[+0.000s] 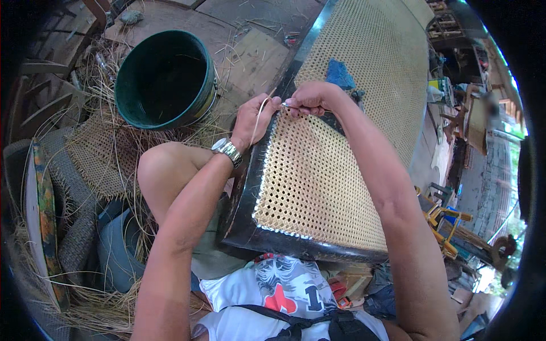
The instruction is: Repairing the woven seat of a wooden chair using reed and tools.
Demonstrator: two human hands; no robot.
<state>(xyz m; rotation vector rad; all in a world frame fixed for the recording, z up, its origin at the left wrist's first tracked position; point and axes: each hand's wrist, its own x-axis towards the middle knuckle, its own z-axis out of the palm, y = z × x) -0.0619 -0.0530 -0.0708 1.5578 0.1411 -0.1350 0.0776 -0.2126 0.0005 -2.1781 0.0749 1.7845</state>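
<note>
A dark wooden frame [242, 193] with a woven cane panel [318, 176] lies across my lap and runs away toward the upper right. My left hand [254, 118], with a metal watch on the wrist, pinches a thin pale cane strand [259, 116] at the frame's left edge. My right hand [313, 98] is closed on a small thin tool, its tip meeting the strand at the same edge of the weave. The two hands nearly touch.
A dark green bucket [165, 77] stands on the plank floor at the upper left, amid loose cane strands and a scrap of woven cane [102, 153]. A blue cloth [340, 74] lies on the panel beyond my hands. Wooden furniture and clutter fill the right side.
</note>
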